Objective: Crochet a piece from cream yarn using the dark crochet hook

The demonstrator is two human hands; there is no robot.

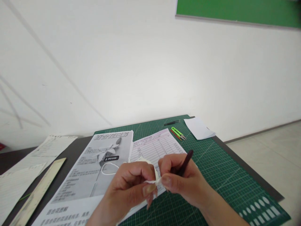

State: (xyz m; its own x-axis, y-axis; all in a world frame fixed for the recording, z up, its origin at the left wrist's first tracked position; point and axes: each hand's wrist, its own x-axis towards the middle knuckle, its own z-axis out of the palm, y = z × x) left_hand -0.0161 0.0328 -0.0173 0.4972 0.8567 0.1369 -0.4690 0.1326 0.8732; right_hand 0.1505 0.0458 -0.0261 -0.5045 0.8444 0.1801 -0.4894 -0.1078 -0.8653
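Observation:
My left hand [133, 185] pinches a piece of white yarn work [157, 180] between thumb and fingers, close to my right hand [180, 175]. The right thumb and index finger grip the same white piece from the other side. A dark-handled tool [187, 161] is also held in my right hand, its handle sticking up past the fingers; its tip is hidden. A loop of white yarn [109, 168] lies to the left over a printed sheet [80, 175] with a flower picture.
Under the hands are a lined form [162, 144] and a green cutting mat [218, 175]. Green thread snips [177, 132], a black pen-like tool [171, 122] and folded white paper [198, 128] lie farther back. At left are a ruler [39, 191] and lined papers [50, 150].

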